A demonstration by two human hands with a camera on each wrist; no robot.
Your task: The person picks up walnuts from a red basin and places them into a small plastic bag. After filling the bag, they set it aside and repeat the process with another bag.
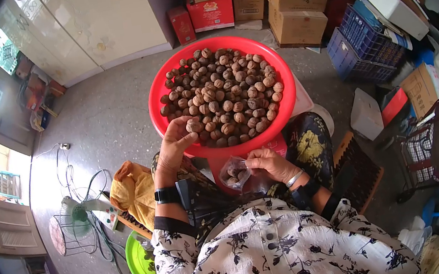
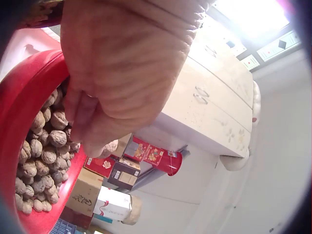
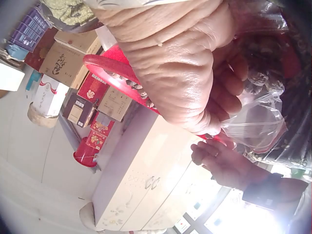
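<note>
A wide red basin (image 1: 156, 98) full of brown walnuts (image 1: 224, 91) stands in front of the person. At its near left rim the left hand (image 1: 172, 145) pinches one walnut (image 1: 193, 125) between thumb and fingers. In the left wrist view, part of that walnut (image 2: 110, 147) peeks out past the fingertips. Below the basin's near edge, the right hand (image 1: 271, 164) grips the mouth of a clear plastic bag (image 1: 240, 166). Several walnuts sit inside the bag, which hangs between the person's knees. The right wrist view shows the thin plastic (image 3: 258, 119) gathered at the fingers.
Stacked cartons (image 1: 295, 0) and blue crates (image 1: 359, 53) stand beyond the basin. On the left are a fan (image 1: 71, 219), loose cables and a yellow cloth (image 1: 129, 191). A green basin (image 1: 136, 263) lies by the left elbow. At right rests a checked bag (image 1: 429, 149).
</note>
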